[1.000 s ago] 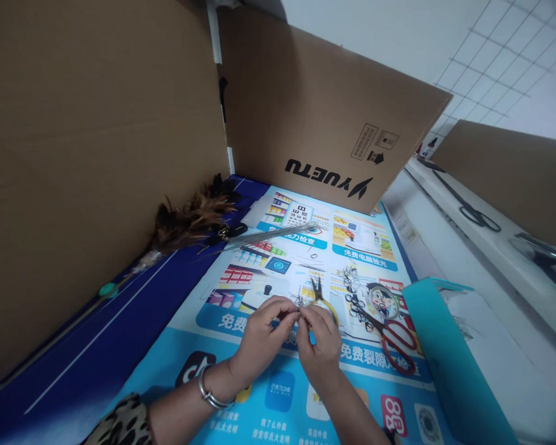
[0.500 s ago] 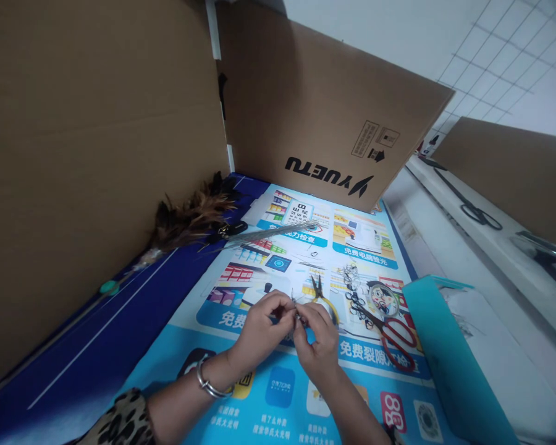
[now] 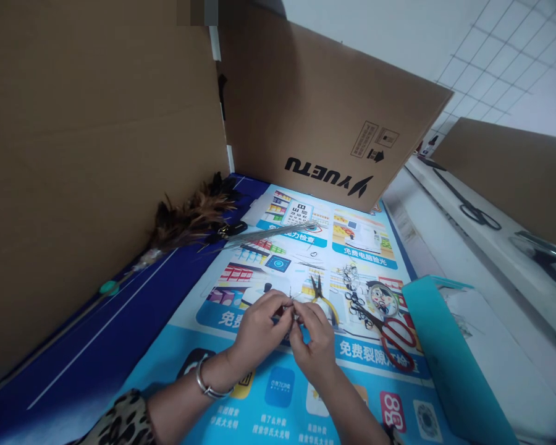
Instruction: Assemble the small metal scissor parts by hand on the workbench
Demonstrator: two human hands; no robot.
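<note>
A bare left hand (image 3: 262, 324) and bare right hand (image 3: 315, 340) pinch a thin grey wire piece (image 3: 291, 298) between them over the poster-covered table (image 3: 167, 349), apparently for steadiness, yellow-handled metal pliers (image 3: 317, 293) on their far side.

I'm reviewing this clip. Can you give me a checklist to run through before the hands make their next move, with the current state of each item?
1. Left hand pinching the small wiry piece: ok.
2. Right hand pinching at the same spot, fingertips close to the left's: ok.
3. Shape of the piece readable: cannot tell; the fingers cover most of it.
4. Yellow-handled pliers lying closed: not ok; the tips stand apart, just beyond the right hand.
5. Red-handled scissors clear of both hands: ok, lying to the right.
6. Bundle of thin rods clear of both hands: ok, lying farther back.
</note>
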